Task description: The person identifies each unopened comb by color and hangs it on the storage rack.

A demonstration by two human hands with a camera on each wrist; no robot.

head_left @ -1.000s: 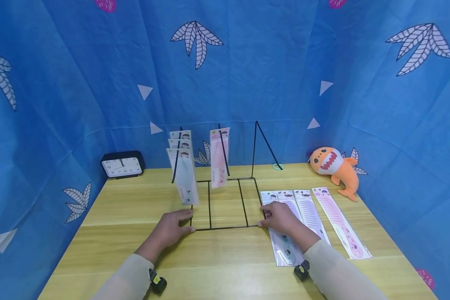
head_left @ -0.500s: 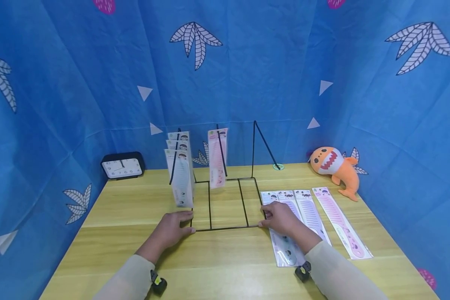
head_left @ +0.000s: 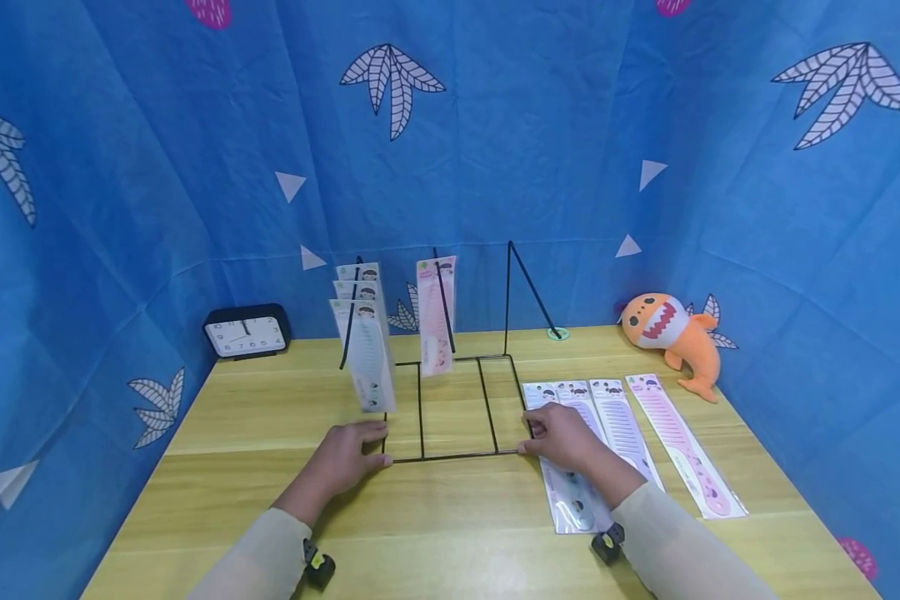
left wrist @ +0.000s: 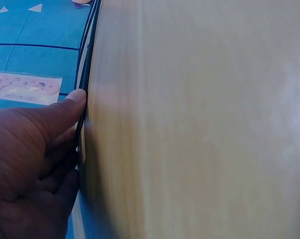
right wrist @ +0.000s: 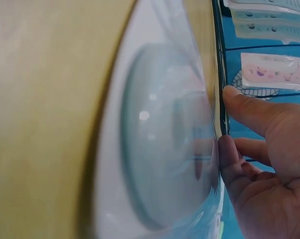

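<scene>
A black wire display rack [head_left: 459,455] stands on the table with three prongs rising at its back. My left hand [head_left: 342,458] holds the front left corner of its base, thumb and fingers on the wire. My right hand [head_left: 562,435] holds the front right corner the same way, over part of the flat packs. Several blue comb packs [head_left: 362,350] hang from the left prong. One pink comb pack [head_left: 437,321] hangs on the middle prong. On the right prong there is only a small teal ring [head_left: 558,334] near the tip.
Right of the rack lie several flat packs: a blue comb pack [head_left: 572,508], purple comb packs [head_left: 624,423] and a pink comb pack [head_left: 682,442]. An orange plush shark [head_left: 671,337] lies at the back right. A black clock [head_left: 246,332] stands at the back left.
The hanging blue comb packs swung left, then partly back right. The prongs shifted slightly left. Both hands keep their places on the rack's corners.
</scene>
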